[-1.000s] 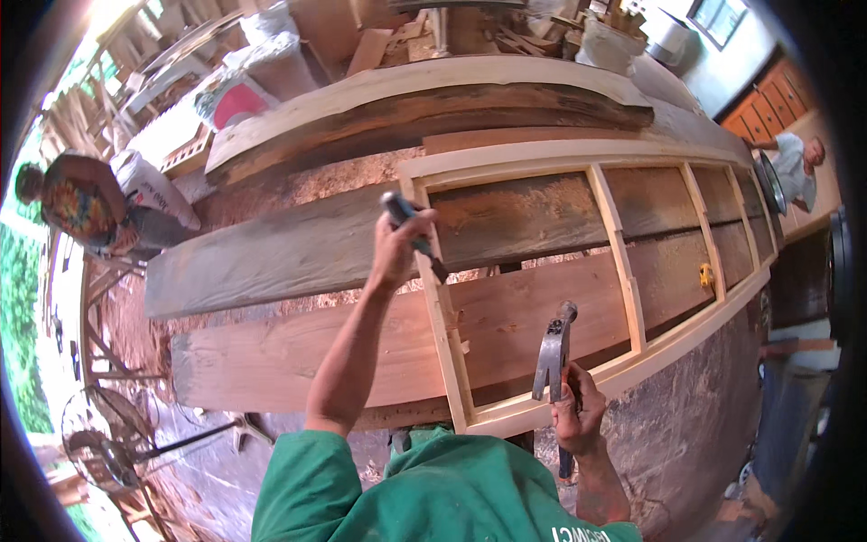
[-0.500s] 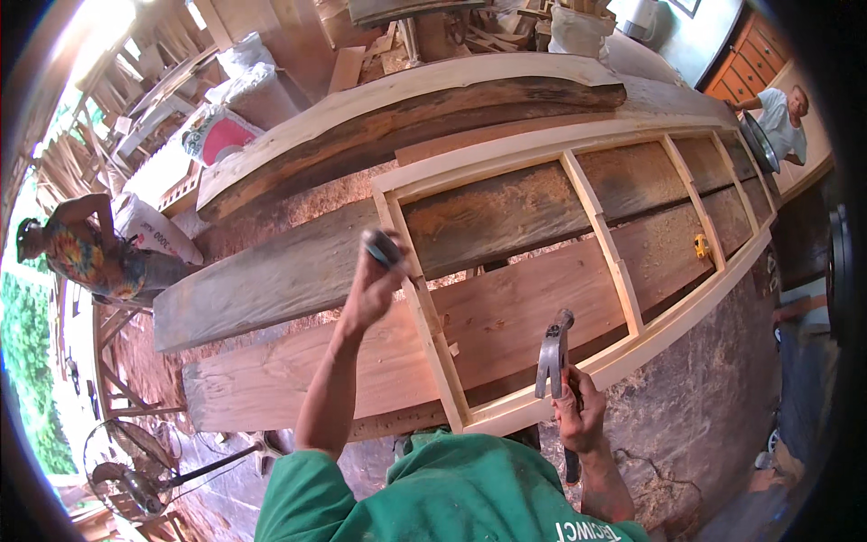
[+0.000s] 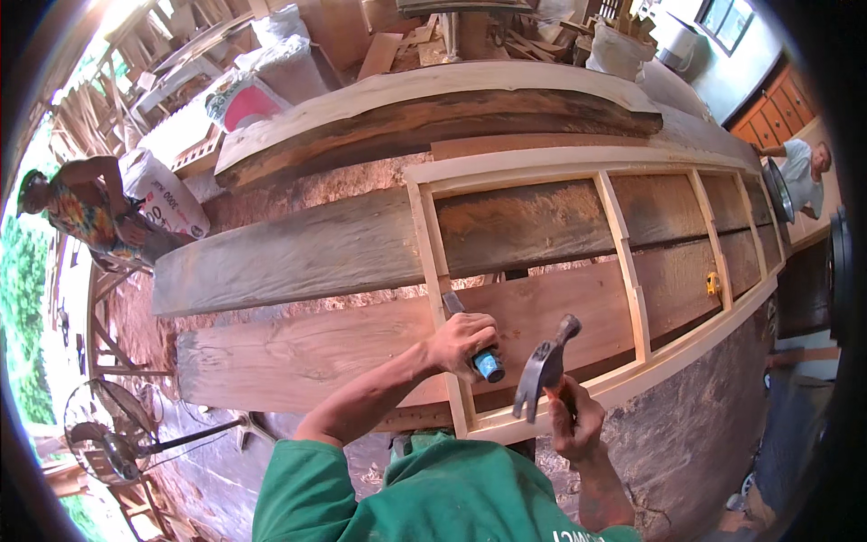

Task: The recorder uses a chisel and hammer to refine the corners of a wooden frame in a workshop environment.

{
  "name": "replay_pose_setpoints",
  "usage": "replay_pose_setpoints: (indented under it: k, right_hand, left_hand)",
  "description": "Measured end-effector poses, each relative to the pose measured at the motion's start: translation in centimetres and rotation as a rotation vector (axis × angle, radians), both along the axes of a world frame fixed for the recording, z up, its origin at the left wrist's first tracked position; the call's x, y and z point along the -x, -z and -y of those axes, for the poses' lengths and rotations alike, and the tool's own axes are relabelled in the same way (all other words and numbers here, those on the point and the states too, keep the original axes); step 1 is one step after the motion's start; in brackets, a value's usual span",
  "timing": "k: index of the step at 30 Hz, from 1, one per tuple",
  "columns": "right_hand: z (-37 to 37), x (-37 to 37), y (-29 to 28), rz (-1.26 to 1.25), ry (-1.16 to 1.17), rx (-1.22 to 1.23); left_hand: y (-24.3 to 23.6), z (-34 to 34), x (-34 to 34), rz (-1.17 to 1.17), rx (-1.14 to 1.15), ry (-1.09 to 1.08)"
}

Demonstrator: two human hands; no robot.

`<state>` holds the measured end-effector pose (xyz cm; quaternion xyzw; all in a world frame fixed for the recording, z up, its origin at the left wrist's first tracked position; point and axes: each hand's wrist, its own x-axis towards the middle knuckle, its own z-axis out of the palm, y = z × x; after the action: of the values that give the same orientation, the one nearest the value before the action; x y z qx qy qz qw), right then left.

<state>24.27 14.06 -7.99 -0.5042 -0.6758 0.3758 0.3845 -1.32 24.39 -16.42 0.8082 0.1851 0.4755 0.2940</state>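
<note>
My left hand (image 3: 465, 343) is closed around a chisel (image 3: 489, 365); the blue end of its handle points toward me and its flat blade lies against the left end bar of a pale wooden frame (image 3: 437, 244). Just right of it, my right hand (image 3: 578, 423) grips a claw hammer (image 3: 544, 369) by the handle. The hammer's dark metal head is raised over the frame's near left corner, apart from the chisel. Most of the hammer's handle is hidden by my fingers.
Under the frame lie wide planks (image 3: 298, 357). A yellow tape measure (image 3: 713, 283) sits by a far crossbar. Beyond is a thick slab (image 3: 433, 122). A person (image 3: 86, 208) is at left, another person (image 3: 799, 176) at far right. A fan (image 3: 113, 429) stands lower left.
My left hand has come down and right with the chisel, bringing its blade onto the frame's end bar. The hammer has shifted slightly left and lower. The whole view has shifted a little.
</note>
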Motion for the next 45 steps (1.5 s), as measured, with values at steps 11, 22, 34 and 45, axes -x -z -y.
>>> replay_pose_setpoints:
  k: [11,22,34,45]
  right_hand:
    - [-3.3,1.6,0.7,0.216,-0.528,-0.103]
    - [-3.7,1.7,0.6,0.192,-0.682,-0.129]
    - [-4.5,1.3,1.9,0.261,-0.779,-0.201]
    - [-4.4,1.3,1.9,0.385,-0.753,-0.312]
  left_hand:
    - [-0.2,0.0,1.0,0.163,-0.196,-0.06]
    - [1.2,0.7,0.8,0.135,-0.208,-0.115]
    - [0.3,0.4,0.6,0.192,-0.163,-0.24]
    - [1.9,1.8,0.3,0.044,-0.259,-0.212]
